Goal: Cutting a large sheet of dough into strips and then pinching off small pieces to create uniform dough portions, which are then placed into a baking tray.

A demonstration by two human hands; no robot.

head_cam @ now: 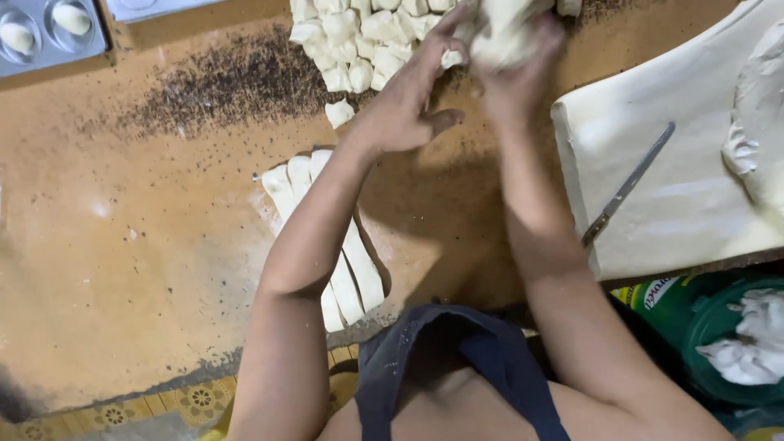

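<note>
Both hands are closing around a lump of dough (500, 37): the left hand (404, 102) is pinching its near side with bent fingers, the right hand (516, 82) is cupping it from beneath. Cut dough pieces (351, 41) are lying just beside the left hand on the brown tabletop (122, 245). Dough strips (351, 269) are lying under the left forearm. A knife (627, 186) is resting on a dough sheet (678, 204) near the right forearm.

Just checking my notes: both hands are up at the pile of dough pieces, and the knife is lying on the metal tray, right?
Not quite. In the head view the knife lies on the sheet of dough at the right, not the metal tray. Both the left hand and right hand are at the dough pieces.
</note>
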